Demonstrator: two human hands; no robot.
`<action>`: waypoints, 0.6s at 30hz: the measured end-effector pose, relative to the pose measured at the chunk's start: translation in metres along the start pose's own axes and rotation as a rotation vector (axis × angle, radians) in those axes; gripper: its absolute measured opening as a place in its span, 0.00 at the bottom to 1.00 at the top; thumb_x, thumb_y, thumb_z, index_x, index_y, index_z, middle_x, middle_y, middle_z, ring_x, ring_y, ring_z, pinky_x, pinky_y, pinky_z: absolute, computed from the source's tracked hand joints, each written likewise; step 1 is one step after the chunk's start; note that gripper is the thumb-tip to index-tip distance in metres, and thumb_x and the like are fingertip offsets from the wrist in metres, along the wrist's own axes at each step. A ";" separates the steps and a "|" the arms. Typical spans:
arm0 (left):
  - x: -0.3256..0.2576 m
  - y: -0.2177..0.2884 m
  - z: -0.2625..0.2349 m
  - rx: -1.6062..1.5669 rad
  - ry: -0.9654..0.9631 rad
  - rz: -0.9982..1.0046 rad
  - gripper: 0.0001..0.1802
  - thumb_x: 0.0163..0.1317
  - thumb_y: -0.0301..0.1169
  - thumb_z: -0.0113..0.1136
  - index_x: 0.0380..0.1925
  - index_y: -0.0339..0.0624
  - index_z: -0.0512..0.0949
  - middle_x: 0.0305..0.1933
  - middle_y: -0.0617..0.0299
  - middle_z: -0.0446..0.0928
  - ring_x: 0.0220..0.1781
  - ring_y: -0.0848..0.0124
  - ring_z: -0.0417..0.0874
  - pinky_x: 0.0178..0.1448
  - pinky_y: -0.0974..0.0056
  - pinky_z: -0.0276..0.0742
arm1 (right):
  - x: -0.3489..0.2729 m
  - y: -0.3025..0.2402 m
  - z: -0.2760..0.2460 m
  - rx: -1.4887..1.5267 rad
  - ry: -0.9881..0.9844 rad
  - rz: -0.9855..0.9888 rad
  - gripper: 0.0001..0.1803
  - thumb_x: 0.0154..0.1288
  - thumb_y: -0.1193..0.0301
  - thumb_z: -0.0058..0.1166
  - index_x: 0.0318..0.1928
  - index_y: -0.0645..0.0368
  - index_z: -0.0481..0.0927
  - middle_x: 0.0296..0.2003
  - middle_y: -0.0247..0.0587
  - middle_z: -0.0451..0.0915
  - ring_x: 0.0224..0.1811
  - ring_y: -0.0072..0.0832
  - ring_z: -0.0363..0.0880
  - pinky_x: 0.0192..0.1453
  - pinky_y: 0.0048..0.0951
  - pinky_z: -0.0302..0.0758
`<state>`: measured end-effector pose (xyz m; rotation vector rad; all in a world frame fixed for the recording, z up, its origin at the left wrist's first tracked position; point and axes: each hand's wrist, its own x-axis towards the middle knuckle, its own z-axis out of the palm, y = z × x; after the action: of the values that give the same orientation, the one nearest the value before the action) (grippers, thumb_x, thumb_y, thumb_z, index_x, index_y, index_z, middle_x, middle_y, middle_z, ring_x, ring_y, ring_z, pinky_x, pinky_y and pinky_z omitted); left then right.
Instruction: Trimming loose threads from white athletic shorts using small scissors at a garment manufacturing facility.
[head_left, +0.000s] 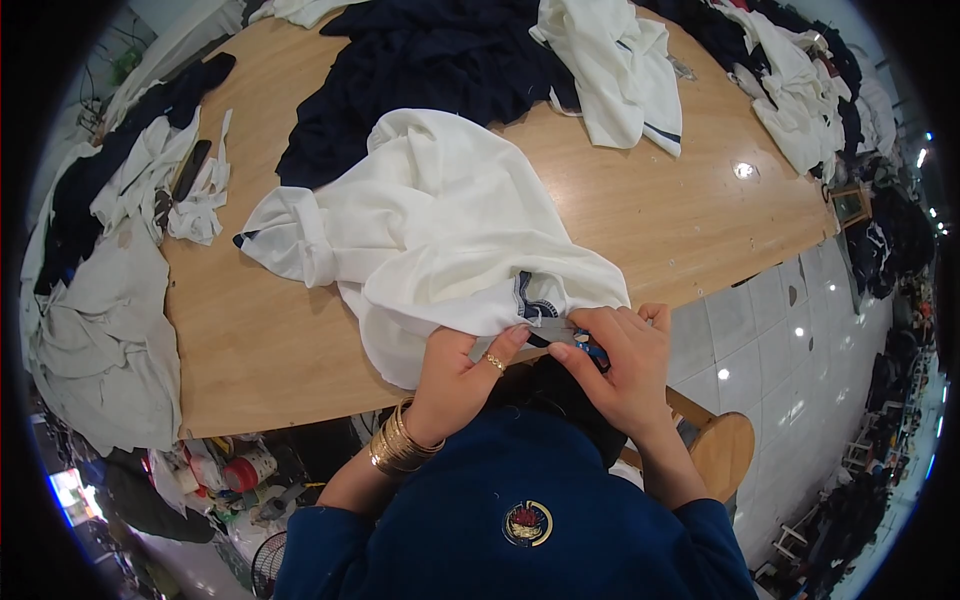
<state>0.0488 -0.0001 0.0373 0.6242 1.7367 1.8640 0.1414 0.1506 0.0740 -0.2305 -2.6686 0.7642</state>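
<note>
A white garment (450, 210) lies bunched across the near part of the table, its navy-trimmed edge (540, 306) turned up close to my body. My left hand (455, 378), with a ring and gold bangles, pinches that edge between thumb and fingers. Facing it, my right hand (625, 368) is closed around small scissors (553, 332) with blue on the handle. Their metal blades point left and lie against the trim beside my left thumb. Fingers partly hide the handle, and I cannot tell whether the blades are apart.
Dark navy cloth (420, 75) is heaped beyond the garment on the wooden table (260, 350). Another white garment (615, 80) lies at the far side. White and navy pieces (110, 330) cover the left edge. A wooden stool (725, 450) stands at my right.
</note>
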 end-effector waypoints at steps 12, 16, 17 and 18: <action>-0.001 0.001 0.003 -0.012 0.024 -0.013 0.10 0.60 0.27 0.56 0.38 0.33 0.77 0.34 0.58 0.79 0.37 0.73 0.77 0.44 0.69 0.70 | -0.002 0.002 0.005 0.037 0.012 0.018 0.12 0.54 0.61 0.58 0.32 0.55 0.75 0.21 0.33 0.73 0.23 0.28 0.68 0.37 0.31 0.53; 0.000 0.004 0.005 -0.023 0.025 -0.019 0.10 0.61 0.28 0.55 0.39 0.33 0.77 0.35 0.60 0.79 0.37 0.75 0.76 0.44 0.70 0.70 | -0.002 0.004 0.007 0.066 0.019 0.026 0.13 0.54 0.60 0.58 0.31 0.55 0.76 0.20 0.32 0.74 0.21 0.27 0.67 0.35 0.30 0.54; 0.000 0.004 0.005 -0.044 0.024 -0.031 0.10 0.61 0.28 0.55 0.39 0.33 0.77 0.35 0.61 0.79 0.37 0.76 0.75 0.44 0.70 0.70 | -0.002 0.004 0.007 0.075 0.022 0.026 0.13 0.54 0.59 0.59 0.31 0.55 0.76 0.20 0.31 0.75 0.20 0.25 0.68 0.35 0.29 0.54; -0.001 0.005 0.005 -0.043 0.024 -0.030 0.10 0.61 0.28 0.55 0.39 0.33 0.77 0.35 0.61 0.79 0.37 0.76 0.75 0.44 0.70 0.70 | -0.001 0.004 0.007 0.075 0.023 0.025 0.13 0.54 0.59 0.59 0.31 0.55 0.76 0.20 0.31 0.75 0.20 0.25 0.68 0.35 0.29 0.54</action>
<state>0.0522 0.0031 0.0429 0.5589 1.7072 1.8904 0.1403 0.1504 0.0659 -0.2518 -2.6136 0.8628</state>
